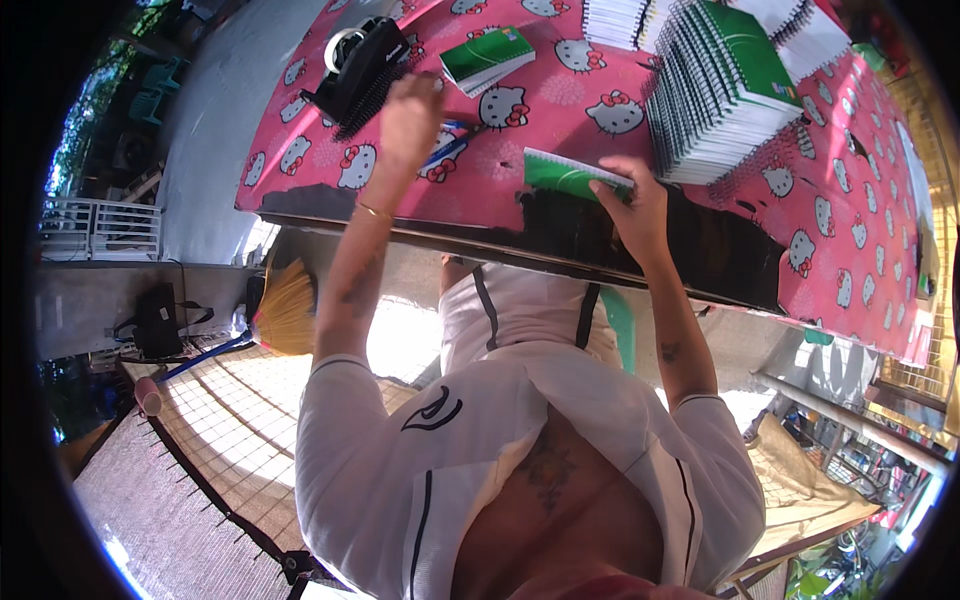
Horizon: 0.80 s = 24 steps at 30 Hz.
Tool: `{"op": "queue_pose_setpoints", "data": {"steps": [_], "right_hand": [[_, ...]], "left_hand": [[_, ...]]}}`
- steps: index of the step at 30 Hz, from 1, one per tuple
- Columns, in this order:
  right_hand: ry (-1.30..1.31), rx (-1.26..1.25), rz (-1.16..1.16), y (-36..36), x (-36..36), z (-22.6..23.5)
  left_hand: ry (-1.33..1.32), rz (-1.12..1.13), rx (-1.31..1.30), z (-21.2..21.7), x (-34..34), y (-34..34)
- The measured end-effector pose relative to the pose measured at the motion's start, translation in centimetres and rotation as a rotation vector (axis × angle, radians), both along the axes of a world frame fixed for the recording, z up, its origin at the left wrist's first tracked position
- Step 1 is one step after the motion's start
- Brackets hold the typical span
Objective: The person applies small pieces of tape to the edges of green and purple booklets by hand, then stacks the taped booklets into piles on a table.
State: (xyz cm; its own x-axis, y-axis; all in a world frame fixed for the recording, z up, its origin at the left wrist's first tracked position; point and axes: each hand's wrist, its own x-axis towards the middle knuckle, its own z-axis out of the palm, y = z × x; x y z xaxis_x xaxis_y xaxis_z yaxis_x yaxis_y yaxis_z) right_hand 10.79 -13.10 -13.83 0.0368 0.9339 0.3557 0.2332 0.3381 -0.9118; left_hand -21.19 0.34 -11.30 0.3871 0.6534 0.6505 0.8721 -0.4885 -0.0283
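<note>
My right hand (635, 205) grips the right end of a small green-covered notepad (565, 175) at the table's near edge, thumb on top. A row of holes seems to run along its far edge. My left hand (410, 120) is beside a bundle of black spiral binding coils (362, 108), its fingers curled together; whatever they hold is hidden. Next to the coils stands a black tape dispenser (375, 65) with a roll of tape. Blue pens (445, 150) lie just right of my left wrist. Another green notepad (490, 55) rests farther back.
Stacks of spiral-bound green notebooks (715, 100) stand at the right, with more white-paged ones (620, 22) behind. A pink patterned cloth (545, 110) covers the table, torn at the near edge over a dark surface (700, 245). A broom (285, 310) is on the left.
</note>
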Motion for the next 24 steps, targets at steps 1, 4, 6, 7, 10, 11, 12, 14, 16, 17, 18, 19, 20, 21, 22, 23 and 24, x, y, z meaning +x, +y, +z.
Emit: {"op": "queue_pose_setpoints", "data": {"steps": [1, 4, 6, 7, 10, 11, 12, 14, 16, 17, 18, 19, 20, 21, 22, 23, 24], "right_hand": [[0.019, -0.033, -0.004, 0.1, 0.0, 0.0], [0.113, -0.082, 0.089, 0.5, -0.5, 0.2], [0.097, -0.135, 0.149, 0.5, -0.4, 0.0], [0.091, -0.157, 0.18, 0.5, -0.3, -0.1], [0.009, -0.042, 0.172, 0.7, 0.0, -0.6], [0.023, -0.052, 0.176, 0.5, -0.1, -0.7], [0.034, -0.053, 0.172, 0.7, -0.2, -0.7], [0.058, -0.107, 0.178, 0.8, -0.2, -0.7], [0.078, -0.206, 0.204, 0.8, -0.1, -1.1], [0.08, -0.195, 0.207, 0.8, -0.1, -1.0], [0.082, -0.186, 0.21, 0.6, -0.2, -0.8], [0.082, -0.184, 0.218, 0.5, -0.2, -0.7], [0.072, -0.195, 0.222, 0.5, -0.3, -0.3], [0.07, -0.187, 0.224, 0.5, -0.3, -0.3], [0.068, -0.18, 0.226, 0.6, -0.2, -0.4], [0.066, -0.173, 0.227, 0.6, -0.2, -0.5], [0.061, -0.165, 0.222, 0.6, -0.2, -0.6]], "left_hand": [[0.011, 0.243, -0.05, -0.9, -3.7, 1.8], [0.25, 0.391, -0.157, -4.5, -10.8, 3.6], [0.167, 0.35, -0.081, -5.0, -9.8, 3.7], [0.126, 0.33, -0.039, -4.4, -8.9, 3.4], [0.072, 0.297, 0.029, -2.9, -7.1, 2.3], [0.057, 0.29, 0.011, -2.6, -6.6, 1.8], [-0.001, 0.247, 0.06, -1.0, -4.4, 0.3], [-0.146, 0.135, -0.12, 1.7, -0.7, -3.2], [-0.445, -0.144, -0.361, 1.5, 2.6, -7.3], [-0.49, -0.225, -0.359, 2.5, 4.6, -9.5], [-0.52, -0.205, -0.471, 2.5, 5.4, -10.8], [-0.533, -0.221, -0.464, 2.4, 5.7, -11.4], [-0.546, -0.237, -0.457, 2.4, 6.0, -11.7], [-0.559, -0.251, -0.453, 2.2, 6.2, -11.9], [-0.563, -0.246, -0.427, 1.9, 6.4, -11.9], [-0.571, -0.27, -0.392, 1.4, 6.5, -11.6], [-0.579, -0.294, -0.363, 0.9, 6.7, -11.2]]}}
